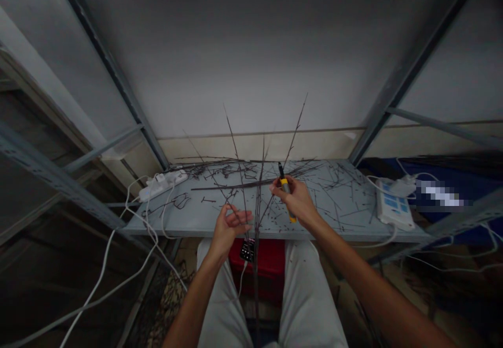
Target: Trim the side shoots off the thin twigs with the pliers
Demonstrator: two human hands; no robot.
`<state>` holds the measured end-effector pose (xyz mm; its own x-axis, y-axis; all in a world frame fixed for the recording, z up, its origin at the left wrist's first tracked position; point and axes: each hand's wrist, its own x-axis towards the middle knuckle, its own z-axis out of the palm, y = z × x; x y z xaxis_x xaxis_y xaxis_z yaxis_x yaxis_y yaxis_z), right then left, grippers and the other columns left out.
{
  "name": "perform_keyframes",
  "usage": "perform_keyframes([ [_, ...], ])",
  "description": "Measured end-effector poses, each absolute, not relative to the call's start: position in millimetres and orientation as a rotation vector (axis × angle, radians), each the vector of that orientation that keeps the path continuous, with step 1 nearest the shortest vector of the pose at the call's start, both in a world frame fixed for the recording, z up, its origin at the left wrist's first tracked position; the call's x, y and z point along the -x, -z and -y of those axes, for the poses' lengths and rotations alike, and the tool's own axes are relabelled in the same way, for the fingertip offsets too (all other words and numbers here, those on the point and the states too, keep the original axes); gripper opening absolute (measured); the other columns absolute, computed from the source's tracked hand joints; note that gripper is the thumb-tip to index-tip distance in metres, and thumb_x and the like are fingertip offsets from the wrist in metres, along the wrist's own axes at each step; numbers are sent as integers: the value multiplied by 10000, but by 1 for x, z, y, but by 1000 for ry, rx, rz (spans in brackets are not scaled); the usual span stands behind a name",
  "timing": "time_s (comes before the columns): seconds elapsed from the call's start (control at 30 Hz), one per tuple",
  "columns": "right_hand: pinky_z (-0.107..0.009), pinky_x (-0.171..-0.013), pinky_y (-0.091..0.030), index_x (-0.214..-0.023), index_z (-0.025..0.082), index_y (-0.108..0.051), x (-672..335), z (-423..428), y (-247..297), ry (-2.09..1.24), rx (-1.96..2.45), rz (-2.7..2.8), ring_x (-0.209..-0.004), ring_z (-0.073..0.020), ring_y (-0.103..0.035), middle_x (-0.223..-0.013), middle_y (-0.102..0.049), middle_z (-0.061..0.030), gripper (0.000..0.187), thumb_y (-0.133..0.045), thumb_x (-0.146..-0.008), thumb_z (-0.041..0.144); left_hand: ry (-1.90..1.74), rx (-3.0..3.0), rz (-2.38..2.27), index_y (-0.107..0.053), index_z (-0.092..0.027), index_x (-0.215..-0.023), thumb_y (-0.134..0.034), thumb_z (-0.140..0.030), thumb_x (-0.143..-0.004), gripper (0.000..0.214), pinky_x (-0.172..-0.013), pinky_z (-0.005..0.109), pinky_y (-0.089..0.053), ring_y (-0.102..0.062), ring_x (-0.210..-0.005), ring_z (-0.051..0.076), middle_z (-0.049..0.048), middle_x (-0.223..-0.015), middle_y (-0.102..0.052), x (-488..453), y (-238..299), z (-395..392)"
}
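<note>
My left hand [230, 225] is over the front of the grey shelf, fingers stretched out and loosely spread. Thin dark twigs [232, 136] cross by its fingers; whether any is gripped I cannot tell. A slim yellow-and-black hand tool [285, 184] with a narrow dark tip is held in my right hand [296, 198], tip pointing away from me. One twig [294, 136] slants up just behind that tool. Between my hands a long bundle of twigs [258, 201] runs from the shelf down toward my lap. Another bundle [220, 187] lies crosswise on the shelf.
Loose twigs and short cut bits litter the grey shelf [188, 225]. White power strips lie at its left [163, 184] and right [395, 204], with cables hanging down. A phone [247, 250] lies on a red surface [271, 259] between my knees. Metal uprights [118, 75] flank the shelf.
</note>
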<state>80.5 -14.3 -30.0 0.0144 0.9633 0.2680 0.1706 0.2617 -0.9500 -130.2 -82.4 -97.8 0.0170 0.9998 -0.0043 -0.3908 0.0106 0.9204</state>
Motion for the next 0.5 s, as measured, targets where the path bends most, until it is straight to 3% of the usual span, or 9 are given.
perform_keyframes([
  [0.2,-280,-587,-413,-882,193,-650,-86,13,34,-901,1157,1382,-672,-164,-549,-798,-654,-23,284,-737,-729,416,-1385,-843,-862,-437,-252,-980,-888,-128,-613,594,-942,415,-520,-746,-938,241,62,-934,-764,129,100,90],
  [0.5,-278,-548,-407,-891,190,-644,-95,17,40,-938,1180,1326,-617,-153,-529,-789,-658,-35,357,-756,-734,490,-1377,-844,-822,-537,-230,-1045,-874,-140,-648,528,-927,365,-526,-730,-930,203,47,-940,-751,127,105,91],
])
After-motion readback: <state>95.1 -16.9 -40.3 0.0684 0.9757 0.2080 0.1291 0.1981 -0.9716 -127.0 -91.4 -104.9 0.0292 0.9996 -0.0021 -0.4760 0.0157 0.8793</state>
